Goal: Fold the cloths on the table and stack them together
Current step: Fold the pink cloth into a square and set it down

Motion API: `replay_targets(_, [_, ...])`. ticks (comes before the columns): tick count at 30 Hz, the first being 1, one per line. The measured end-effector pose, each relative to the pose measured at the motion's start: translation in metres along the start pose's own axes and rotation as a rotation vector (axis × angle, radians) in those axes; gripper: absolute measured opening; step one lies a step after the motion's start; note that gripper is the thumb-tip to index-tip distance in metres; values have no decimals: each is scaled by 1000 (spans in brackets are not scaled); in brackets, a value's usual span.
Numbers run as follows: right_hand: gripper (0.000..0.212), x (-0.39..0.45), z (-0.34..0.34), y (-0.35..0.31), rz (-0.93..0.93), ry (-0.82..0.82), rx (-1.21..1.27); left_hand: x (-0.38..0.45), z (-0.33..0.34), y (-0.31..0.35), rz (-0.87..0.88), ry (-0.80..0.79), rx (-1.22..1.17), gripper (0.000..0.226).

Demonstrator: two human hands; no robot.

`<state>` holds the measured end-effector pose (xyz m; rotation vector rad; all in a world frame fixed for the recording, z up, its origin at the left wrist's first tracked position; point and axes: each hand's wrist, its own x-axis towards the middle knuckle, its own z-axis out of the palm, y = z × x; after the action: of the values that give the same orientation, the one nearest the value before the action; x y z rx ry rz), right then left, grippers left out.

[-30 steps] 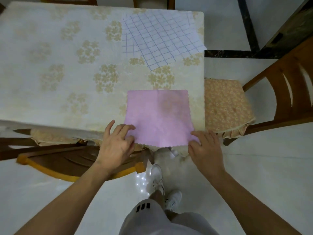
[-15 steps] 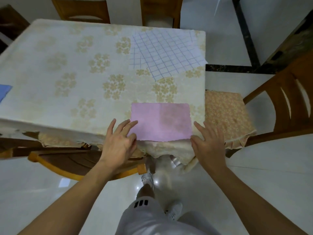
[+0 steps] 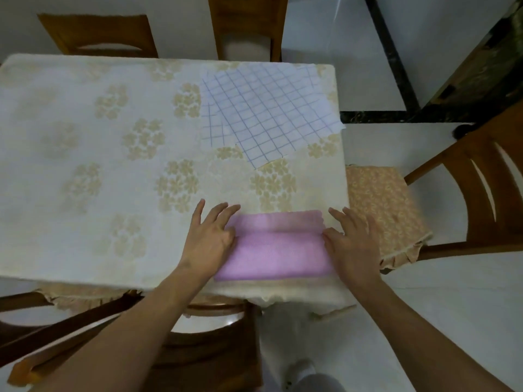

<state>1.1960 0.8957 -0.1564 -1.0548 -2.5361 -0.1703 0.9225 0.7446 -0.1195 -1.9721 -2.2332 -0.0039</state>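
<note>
A pink cloth point(image 3: 271, 250) lies near the front right corner of the table point(image 3: 85, 165). It is folded over on itself, with its upper layer's edge a little short of the far edge. My left hand point(image 3: 210, 239) pinches that folded edge at the cloth's left side, its other fingers spread. My right hand point(image 3: 352, 240) pinches the same edge at the right side. A white cloth with a blue grid point(image 3: 263, 114) lies spread flat at the table's far right corner.
The table wears a cream cloth with a gold flower pattern. A wooden chair with a patterned cushion point(image 3: 385, 210) stands to the right. Two chairs point(image 3: 99, 35) stand behind the table, and another chair point(image 3: 203, 343) is tucked in at the front.
Both hands took the pink cloth's near edge and carried it away from me over the cloth, folding it about in half. The view shifted forward over the table.
</note>
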Motion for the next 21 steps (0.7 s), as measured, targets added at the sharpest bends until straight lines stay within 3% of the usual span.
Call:
replay_targets(10, [12,46,55,4,43,-155,-69,44,58,-30,-17,-45,-40,17])
replay_targets(21, [9,60,79,0,92,-255,-38,59,78,-45,-108,-105,-103,16])
